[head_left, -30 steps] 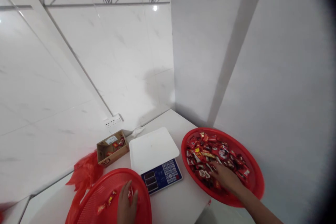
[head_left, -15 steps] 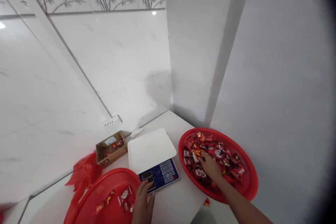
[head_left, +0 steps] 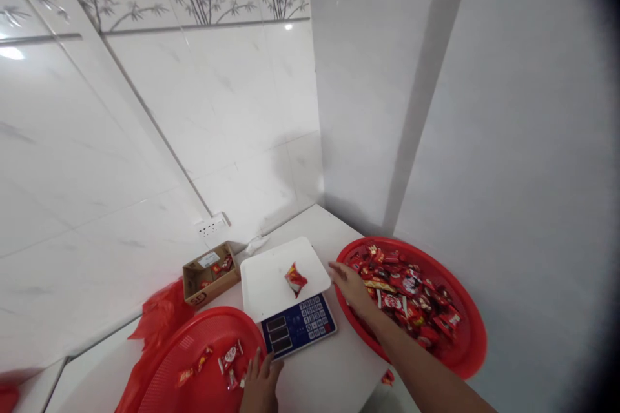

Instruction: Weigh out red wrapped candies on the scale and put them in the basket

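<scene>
On the white pan of the digital scale lies one red and yellow wrapped candy. My right hand is beside the pan's right edge, holding nothing, its fingers stretched out. Below it, a red plastic basket carries a heap of wrapped candies. My left hand is near the scale's front left corner, fingers apart, at the rim of a second red basket. A few wrapped candies are scattered in that basket.
Behind the left basket stands a small cardboard box with several candies inside. A red plastic bag lies beside it. A wall socket sits above the white table. One candy is near the table's edge.
My right hand has moved left from the candy heap to the scale. A candy now lies on the pan, which was bare. My left hand has drawn back slightly from the scale's display.
</scene>
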Tool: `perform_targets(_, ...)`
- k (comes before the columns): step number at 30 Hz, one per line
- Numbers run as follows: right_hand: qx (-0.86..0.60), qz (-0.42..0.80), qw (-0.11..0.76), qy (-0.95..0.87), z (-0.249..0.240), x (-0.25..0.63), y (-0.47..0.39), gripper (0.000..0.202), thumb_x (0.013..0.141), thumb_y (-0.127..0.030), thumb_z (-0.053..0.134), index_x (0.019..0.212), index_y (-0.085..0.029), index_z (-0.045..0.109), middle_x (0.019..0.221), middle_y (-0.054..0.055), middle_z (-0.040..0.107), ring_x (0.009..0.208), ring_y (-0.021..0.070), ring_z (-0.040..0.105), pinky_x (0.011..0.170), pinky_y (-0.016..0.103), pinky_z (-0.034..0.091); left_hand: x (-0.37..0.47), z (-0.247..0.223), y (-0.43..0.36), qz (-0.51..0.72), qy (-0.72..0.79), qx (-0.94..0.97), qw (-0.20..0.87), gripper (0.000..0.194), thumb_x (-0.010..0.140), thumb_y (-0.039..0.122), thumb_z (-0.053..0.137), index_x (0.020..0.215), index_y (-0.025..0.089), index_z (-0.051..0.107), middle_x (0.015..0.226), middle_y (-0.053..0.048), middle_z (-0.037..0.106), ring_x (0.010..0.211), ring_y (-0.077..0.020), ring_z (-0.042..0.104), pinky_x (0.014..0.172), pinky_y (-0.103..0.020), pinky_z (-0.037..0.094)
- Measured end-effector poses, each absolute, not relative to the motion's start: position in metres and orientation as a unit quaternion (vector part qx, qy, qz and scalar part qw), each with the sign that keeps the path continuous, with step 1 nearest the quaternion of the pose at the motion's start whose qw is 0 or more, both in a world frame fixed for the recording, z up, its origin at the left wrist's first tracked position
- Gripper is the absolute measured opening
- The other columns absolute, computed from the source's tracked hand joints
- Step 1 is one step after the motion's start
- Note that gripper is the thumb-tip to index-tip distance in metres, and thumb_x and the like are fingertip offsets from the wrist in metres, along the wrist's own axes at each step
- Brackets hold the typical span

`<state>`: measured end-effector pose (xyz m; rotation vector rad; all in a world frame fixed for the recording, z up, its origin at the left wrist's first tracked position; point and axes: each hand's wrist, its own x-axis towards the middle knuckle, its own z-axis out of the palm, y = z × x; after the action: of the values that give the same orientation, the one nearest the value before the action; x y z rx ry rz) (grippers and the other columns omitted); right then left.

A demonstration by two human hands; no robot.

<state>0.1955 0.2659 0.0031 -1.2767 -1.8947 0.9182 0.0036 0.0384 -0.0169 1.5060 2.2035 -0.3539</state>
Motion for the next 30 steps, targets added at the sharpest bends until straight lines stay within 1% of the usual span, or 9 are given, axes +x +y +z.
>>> perform_targets(3, -0.518, 0.292, 0.29, -0.75, -0.005, 0.223, 0.29, 0.04, 0.078, -0.019, 0.043, 0.115, -0.016, 0.057, 0.12, 0.011, 0.059, 0.113, 0.0229, 0.051, 0.099, 0.039, 0.036, -0.001, -0.014, 0.037, -0.128, 0.792, 0.546, 0.241, 0.077, 0.059, -0.004, 0.035, 0.129, 0.025, 0.045, 0.145, 0.001, 0.032, 0.137, -0.0247, 0.013, 0.11, -0.041, 0.011)
perform_targets(6, -0.534, 0.241, 0.229, -0.777, -0.018, 0.247, 0.302, 0.049, 0.068, -0.01, 0.051, 0.117, -0.014, 0.056, 0.127, 0.013, 0.054, 0.123, 0.0286, 0.039, 0.103, 0.043, 0.027, -0.003, -0.009, 0.035, -0.103, 0.788, 0.552, 0.254, 0.073, 0.06, -0.001, 0.038, 0.128, 0.024, 0.047, 0.144, 0.0, 0.034, 0.137, -0.0257, 0.015, 0.11, -0.04, 0.013)
perform_targets(10, -0.547, 0.19, 0.168, -0.798, -0.029, 0.258, 0.296, 0.053, 0.067, -0.008, 0.053, 0.12, -0.015, 0.055, 0.126, 0.015, 0.052, 0.114, 0.0318, 0.045, 0.096, 0.045, 0.032, -0.002, 0.002, 0.035, -0.056, 0.794, 0.546, 0.262, 0.065, 0.064, 0.006, 0.041, 0.125, 0.025, 0.05, 0.139, -0.001, 0.043, 0.135, -0.0265, 0.022, 0.109, -0.044, 0.013)
perform_targets(15, -0.546, 0.161, 0.14, -0.81, -0.031, 0.268, 0.286, 0.048, 0.071, -0.003, 0.042, 0.112, -0.018, 0.061, 0.115, 0.014, 0.057, 0.107, 0.0271, 0.048, 0.094, 0.04, 0.033, 0.004, 0.015, 0.033, 0.009, 0.803, 0.539, 0.254, 0.055, 0.069, 0.012, 0.042, 0.12, 0.023, 0.055, 0.133, -0.004, 0.05, 0.132, -0.0291, 0.027, 0.108, -0.05, 0.012)
perform_targets(18, -0.536, 0.176, 0.141, -0.813, -0.029, 0.276, 0.281, 0.041, 0.074, -0.008, 0.041, 0.109, -0.017, 0.061, 0.118, 0.012, 0.056, 0.107, 0.0248, 0.05, 0.094, 0.036, 0.035, 0.008, 0.021, 0.031, 0.05, 0.811, 0.532, 0.24, 0.05, 0.069, 0.013, 0.044, 0.116, 0.023, 0.058, 0.13, -0.006, 0.053, 0.13, -0.0308, 0.03, 0.107, -0.054, 0.008)
perform_targets(21, -0.538, 0.206, 0.143, -0.804, -0.022, 0.28, 0.268, 0.034, 0.085, -0.024, 0.033, 0.1, -0.014, 0.063, 0.104, 0.012, 0.063, 0.096, 0.0235, 0.056, 0.087, 0.035, 0.04, 0.015, 0.027, 0.03, 0.119, 0.807, 0.53, 0.232, 0.042, 0.072, 0.017, 0.047, 0.111, 0.023, 0.061, 0.126, -0.008, 0.056, 0.129, -0.032, 0.032, 0.107, -0.056, 0.009)
perform_targets(25, -0.508, 0.335, 0.152, -0.779, 0.008, 0.268, 0.225, 0.045, 0.089, -0.042, 0.024, 0.093, -0.018, 0.061, 0.095, 0.009, 0.066, 0.089, 0.0217, 0.059, 0.079, 0.032, 0.045, 0.039, 0.036, 0.034, 0.289, 0.745, 0.51, 0.319, 0.038, 0.078, 0.029, 0.051, 0.114, 0.022, 0.058, 0.124, -0.009, 0.057, 0.123, -0.0266, 0.041, 0.105, -0.046, 0.027)
perform_targets(28, -0.339, 0.531, 0.087, -0.772, 0.038, 0.248, 0.185, 0.041, 0.086, -0.049, 0.036, 0.092, -0.018, 0.061, 0.091, 0.005, 0.067, 0.084, 0.0194, 0.059, 0.077, 0.03, 0.045, 0.062, 0.044, 0.045, 0.368, 0.687, 0.45, 0.437, 0.048, 0.077, 0.033, 0.054, 0.122, 0.019, 0.049, 0.115, -0.011, 0.06, 0.1, -0.0215, 0.056, 0.085, -0.036, 0.046)
perform_targets(30, -0.249, 0.596, 0.037, -0.762, 0.052, 0.235, 0.165, 0.038, 0.085, -0.049, 0.041, 0.087, -0.017, 0.063, 0.086, 0.003, 0.067, 0.079, 0.0173, 0.059, 0.072, 0.028, 0.045, 0.073, 0.048, 0.053, 0.396, 0.653, 0.422, 0.489, 0.041, 0.075, 0.034, 0.056, 0.112, 0.016, 0.055, 0.098, -0.009, 0.063, 0.078, -0.0175, 0.058, 0.065, -0.029, 0.049)
